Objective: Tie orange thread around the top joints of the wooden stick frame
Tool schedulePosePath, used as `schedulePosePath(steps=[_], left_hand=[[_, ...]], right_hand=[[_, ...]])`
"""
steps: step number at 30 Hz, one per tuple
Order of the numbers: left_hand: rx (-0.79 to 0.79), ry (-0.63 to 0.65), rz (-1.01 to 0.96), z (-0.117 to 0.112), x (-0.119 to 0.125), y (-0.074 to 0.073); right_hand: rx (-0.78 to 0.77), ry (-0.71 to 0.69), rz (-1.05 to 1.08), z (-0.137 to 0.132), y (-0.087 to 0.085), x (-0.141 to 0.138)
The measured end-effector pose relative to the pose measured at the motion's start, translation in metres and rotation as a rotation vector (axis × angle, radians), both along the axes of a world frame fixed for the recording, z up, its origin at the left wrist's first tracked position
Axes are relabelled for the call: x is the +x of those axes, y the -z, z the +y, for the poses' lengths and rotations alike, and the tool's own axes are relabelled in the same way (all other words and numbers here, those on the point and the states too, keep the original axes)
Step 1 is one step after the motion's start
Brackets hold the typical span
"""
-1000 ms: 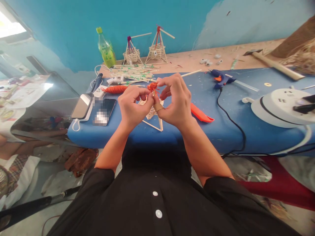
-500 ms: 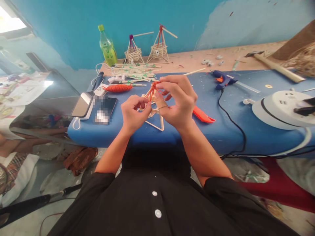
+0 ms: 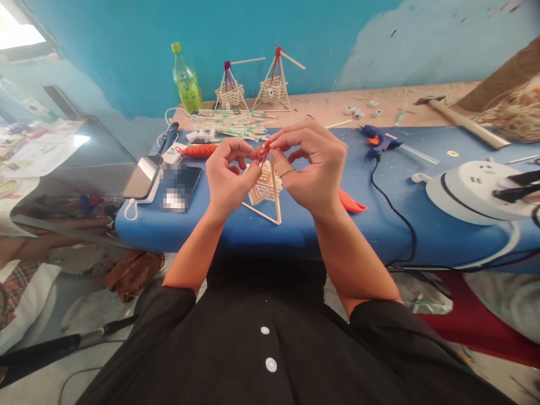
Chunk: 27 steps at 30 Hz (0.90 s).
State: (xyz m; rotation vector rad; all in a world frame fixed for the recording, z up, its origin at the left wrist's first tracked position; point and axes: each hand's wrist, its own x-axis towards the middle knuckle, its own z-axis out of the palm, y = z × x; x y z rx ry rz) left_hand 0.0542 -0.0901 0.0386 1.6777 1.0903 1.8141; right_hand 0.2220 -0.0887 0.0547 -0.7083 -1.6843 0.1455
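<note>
A small pyramid frame of thin wooden sticks [image 3: 265, 188] stands on the blue table in front of me, with a stacked-stick basket inside. Orange cord [image 3: 264, 151] is wound at its peak. My left hand [image 3: 231, 175] pinches the cord from the left, thumb against fingertips. From the right, my right hand [image 3: 310, 166] pinches at the same peak, a ring on its thumb side. Both sets of fingertips almost meet there and partly hide the cord. A bundle of orange cord [image 3: 198, 151] lies behind my left hand.
Two finished-looking stick frames [image 3: 230, 90] and a green bottle [image 3: 185, 81] stand by the wall. Wrapped sticks [image 3: 240, 124] lie before them. To the right are a glue gun [image 3: 377, 139], a hammer [image 3: 468, 121], a white power strip [image 3: 472, 191] and an orange knife [image 3: 352, 201]. Phones [image 3: 142, 177] lie left.
My left hand has risen from the hanging cord strands to the peak, beside my right fingertips. My right hand has shifted slightly right, and more of the stick basket shows.
</note>
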Motion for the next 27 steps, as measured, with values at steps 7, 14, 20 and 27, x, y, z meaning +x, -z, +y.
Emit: schedulePosePath(steps=[7,14,20,27], left_hand=[[-0.004,-0.014,-0.021,0.010,-0.001,-0.007],[0.025,0.024,-0.001,0.022,-0.004,-0.005],[-0.009,0.186,-0.131,0.035,-0.009,0.009],[-0.166,0.250,-0.210,0.047,-0.013,0.019]], right_hand=[[-0.057,0.054,-0.113,0.008,-0.011,0.005],[-0.125,0.042,-0.256,0.018,-0.032,0.009],[-0.228,0.000,-0.354,0.025,-0.055,0.014],[-0.359,-0.163,-0.339,0.037,-0.072,0.011]])
